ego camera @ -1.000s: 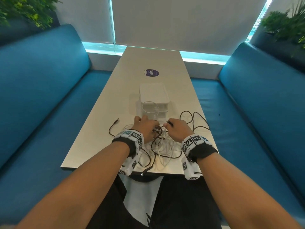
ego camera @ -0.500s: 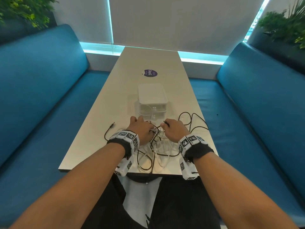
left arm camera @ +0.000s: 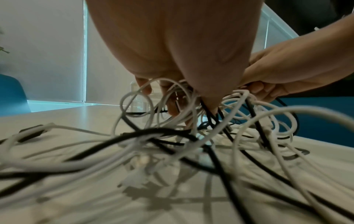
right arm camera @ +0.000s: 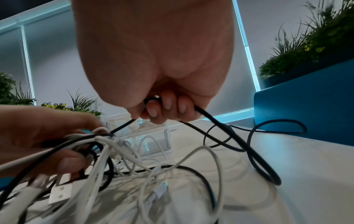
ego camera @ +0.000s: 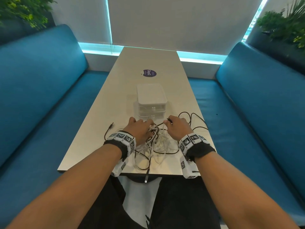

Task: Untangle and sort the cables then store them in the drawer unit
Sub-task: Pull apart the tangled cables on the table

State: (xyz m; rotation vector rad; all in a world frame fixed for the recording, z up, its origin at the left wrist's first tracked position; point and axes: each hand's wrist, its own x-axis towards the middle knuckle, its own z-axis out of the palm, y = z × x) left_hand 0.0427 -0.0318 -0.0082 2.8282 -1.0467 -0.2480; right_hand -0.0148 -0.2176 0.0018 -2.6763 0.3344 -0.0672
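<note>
Here's a long pale worktop [ego camera: 99, 133] running down a booth, teal padded benches [ego camera: 41, 90] on both sides, grey roller blinds [ego camera: 181, 20] at the far end with a cyan glow along their lower edge, green plants [ego camera: 283, 25] up in the corners. A round purple sticker [ego camera: 149, 73] sits mid-worktop, beyond the small white plastic drawer unit [ego camera: 151, 100].

The head view gives the layout: the tangled heap of white and black cables [ego camera: 155, 142] lies on the near end of the worktop, just in front of the drawer unit, one plug dangling over the near edge. Only the right wrist view shows the grip. The right hand [right arm camera: 153, 63] has fingers [right arm camera: 168, 104] curled tight round a thick black cable [right arm camera: 239, 142], which loops away across the worktop to its right. That view also catches a white USB plug [right arm camera: 60, 193] low in the heap. From the left wrist camera, the left hand [left arm camera: 178, 45] reaches down into the knot, fingers curled in among white and black strands, gripping them. Both hands are at the far side of the heap, close together, the knot strung between them.
</note>
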